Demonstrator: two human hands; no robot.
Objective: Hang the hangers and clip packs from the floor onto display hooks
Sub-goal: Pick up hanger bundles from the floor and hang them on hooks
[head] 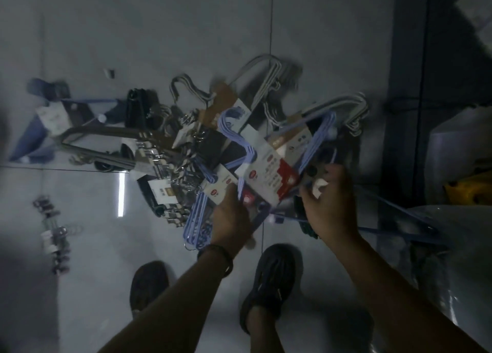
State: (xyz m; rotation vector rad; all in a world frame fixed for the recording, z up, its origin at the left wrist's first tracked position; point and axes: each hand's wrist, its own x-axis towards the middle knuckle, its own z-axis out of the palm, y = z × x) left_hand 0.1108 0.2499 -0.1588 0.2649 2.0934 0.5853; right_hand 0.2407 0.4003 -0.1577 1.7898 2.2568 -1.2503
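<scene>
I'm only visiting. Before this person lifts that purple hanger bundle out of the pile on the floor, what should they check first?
1. Left hand grip on the lavender hanger bundle: ok, fingers curl round it beside the red and white label.
2. Right hand grip: ok, it pinches a white tag; whether that belongs to the same bundle, cannot tell.
3. Bundle free of the white hangers and clip packs under it: cannot tell, too blurred.
4. Shoes off the pile: ok, both stand on bare floor.
5. A display hook in view: not ok, none shows.
</scene>
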